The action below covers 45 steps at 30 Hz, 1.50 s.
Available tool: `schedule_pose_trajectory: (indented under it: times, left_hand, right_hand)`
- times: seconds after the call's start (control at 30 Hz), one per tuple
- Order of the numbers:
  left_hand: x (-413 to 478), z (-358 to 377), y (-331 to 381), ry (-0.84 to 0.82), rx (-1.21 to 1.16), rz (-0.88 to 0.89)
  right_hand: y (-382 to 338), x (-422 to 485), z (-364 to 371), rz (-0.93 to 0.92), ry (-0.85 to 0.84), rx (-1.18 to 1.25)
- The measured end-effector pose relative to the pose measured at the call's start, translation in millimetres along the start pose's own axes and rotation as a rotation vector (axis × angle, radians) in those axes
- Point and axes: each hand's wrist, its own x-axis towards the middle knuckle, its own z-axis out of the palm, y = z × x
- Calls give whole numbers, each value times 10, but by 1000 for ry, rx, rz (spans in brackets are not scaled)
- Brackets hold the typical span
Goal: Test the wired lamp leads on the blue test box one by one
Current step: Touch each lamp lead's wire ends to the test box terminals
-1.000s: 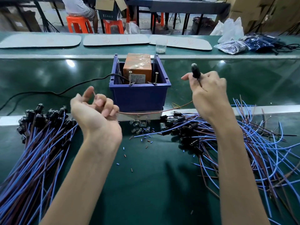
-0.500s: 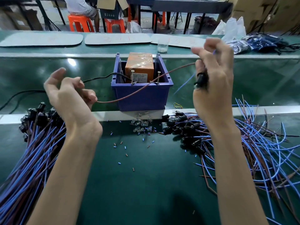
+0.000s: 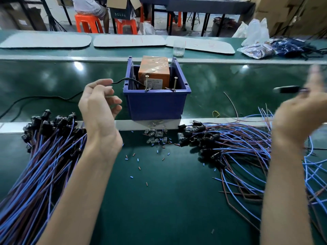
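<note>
Left hand (image 3: 100,105) hangs loosely curled and empty, just left of the blue test box (image 3: 155,105). Right hand (image 3: 300,112), blurred at far right, meets a black lamp lead (image 3: 290,89); I cannot tell its grip. The lead looks light and limp: hold its socket and wire ends

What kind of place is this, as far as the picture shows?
Probably a factory workshop, at a test line. Heaps of wired lamp leads lie on a long green bench, a blue test box stands on it, and cartons are stacked at the back.
</note>
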Motion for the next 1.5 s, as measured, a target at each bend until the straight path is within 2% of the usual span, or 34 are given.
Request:
schedule_pose_trajectory:
  times: [0.07,0.13,0.2,0.27,0.3,0.33,0.53,0.67,0.73,0.87,0.93,1.03,1.1,1.23,1.33,1.43,1.5]
  left_hand:
    - [8,3,-7,-3,0,1]
    - [2,11,-22,-13,5,-3]
    - [-19,22,-43,-25,15,-14]
    - [-40,34,-61,-36,23,-19]
    - [-41,33,-67,-38,25,-19]
    - [-37,34,-70,-42,26,-20]
    - [-26,18,-95,-72,23,-26]
    - [-27,35,-108,-113,67,-36]
    - [-63,74,-132,-224,186,-25]
    - [-300,199,-296,-655,559,110]
    - [-431,237,-403,-815,725,163]
    - [-512,241,-496,-761,823,273]
    - [-513,236,-518,-679,805,300]
    - [-488,234,-569,-615,752,302]
    - [-379,202,-677,-542,772,300]
    - [-339,201,-813,-554,804,265]
    - [-395,286,-923,-604,864,325]
  right_hand:
    - [88,45,-49,87,69,-52]
    - [9,31,-41,-40,-34,-120]
    - [-66,-59,34,-200,-380,-262]
    - [-129,-186,114,-213,-781,-363]
    - [-161,-260,149,-208,-903,-378]
    - [-188,-319,166,-213,-954,-379]
    - [-278,-400,236,-268,-956,-474]
    - [-266,-381,197,-214,-895,-1]
    - [-327,-401,172,-308,-931,29]
    - [-550,-523,121,-507,-1163,-96]
    - [-644,-592,137,-593,-1213,-169]
    - [-718,-643,135,-665,-1179,-238]
    - [-720,-635,109,-631,-1132,-206]
    - [-663,-529,22,-536,-1051,-115]
    - [-543,-310,-140,-470,-927,-53]
    - [-432,-139,-266,-419,-894,-83]
    - [-345,-78,-249,-371,-908,-226]
